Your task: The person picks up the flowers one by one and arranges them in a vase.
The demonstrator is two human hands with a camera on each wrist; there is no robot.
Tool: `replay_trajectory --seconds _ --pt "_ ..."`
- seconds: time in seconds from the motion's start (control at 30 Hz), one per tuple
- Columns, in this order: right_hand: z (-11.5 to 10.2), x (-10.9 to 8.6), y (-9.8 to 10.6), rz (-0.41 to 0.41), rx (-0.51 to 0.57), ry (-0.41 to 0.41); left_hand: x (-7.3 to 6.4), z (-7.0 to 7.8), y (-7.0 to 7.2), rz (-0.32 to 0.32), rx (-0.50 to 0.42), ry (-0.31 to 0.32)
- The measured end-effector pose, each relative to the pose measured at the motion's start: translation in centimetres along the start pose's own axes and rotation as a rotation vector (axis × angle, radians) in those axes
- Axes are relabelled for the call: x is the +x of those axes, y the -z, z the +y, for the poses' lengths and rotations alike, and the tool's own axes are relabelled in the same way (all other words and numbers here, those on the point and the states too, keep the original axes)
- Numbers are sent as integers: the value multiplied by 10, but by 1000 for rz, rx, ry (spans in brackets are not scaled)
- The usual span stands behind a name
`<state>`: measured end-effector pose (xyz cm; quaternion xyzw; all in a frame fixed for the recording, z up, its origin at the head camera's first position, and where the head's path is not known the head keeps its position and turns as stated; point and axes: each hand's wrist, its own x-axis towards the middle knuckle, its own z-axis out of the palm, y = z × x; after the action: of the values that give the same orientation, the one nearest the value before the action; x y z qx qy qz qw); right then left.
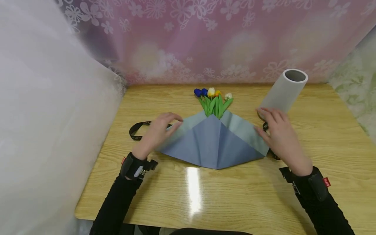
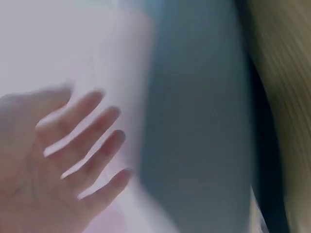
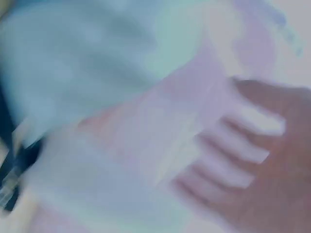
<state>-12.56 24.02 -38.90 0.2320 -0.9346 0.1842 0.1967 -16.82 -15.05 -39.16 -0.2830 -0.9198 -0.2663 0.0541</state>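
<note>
Black sleeves reach in over the near side, a black strap round each wrist. The left grip is wide and loose, holding nothing, thumb and fingers apart by the left part of the wrap. Across from it, the right grip is wide too and holds nothing; it hovers by the wrap's right side, close to the foot of the tube. Whether its fingertips brush the tube, I can't tell.

Between the two grips lies the wrap, its blue-grey front rising to a peak over paler greenish paper. Green leaves and tulips in blue, yellowish white, orange and white poke out of its far side. Black ribbon loops out past the left grip, and more shows beside the right one, partly hidden. The white tube stands at the back right, hollow mouth uppermost.

Pale wood makes up the surface, with a bright reflection near the front. Behind hangs a pink flowered curtain; a white sheet fills the left.
</note>
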Motion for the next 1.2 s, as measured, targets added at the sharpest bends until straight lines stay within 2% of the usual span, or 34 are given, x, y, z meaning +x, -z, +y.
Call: replay_trajectory --seconds 0.07,0.1,0.17,0.27,0.37,0.47,0.57,0.73,0.87,0.97,1.1,1.2 --pt "-19 9 -11 -17 27 195 7 23 -16 -126 82 -131" --pt "-26 13 -18 -61 48 277 9 31 -25 -191 131 -185" --pt "-37 17 -33 -205 57 363 11 41 -40 -314 222 -238" --pt "-37 13 -52 -405 50 356 5 42 -54 -452 284 -213" --pt "-26 3 -61 -527 65 291 -7 32 -60 -504 231 -152" --pt "-12 -9 -63 -598 100 201 -19 20 -59 -502 156 -132" --pt "1 -20 -60 -634 107 118 -30 10 -55 -489 122 -129" --pt "19 -36 -49 -632 98 53 -48 -5 -46 -460 110 -80" --pt "31 -49 -41 -623 121 13 -64 -19 -37 -409 106 -34" --pt "40 -60 -37 -608 148 -20 -75 -29 -31 -363 113 -32" --pt "48 -72 -30 -489 100 -7 -86 -36 -24 -289 154 -35" --pt "37 -71 -24 -336 47 15 -84 -31 -23 -210 189 -26"
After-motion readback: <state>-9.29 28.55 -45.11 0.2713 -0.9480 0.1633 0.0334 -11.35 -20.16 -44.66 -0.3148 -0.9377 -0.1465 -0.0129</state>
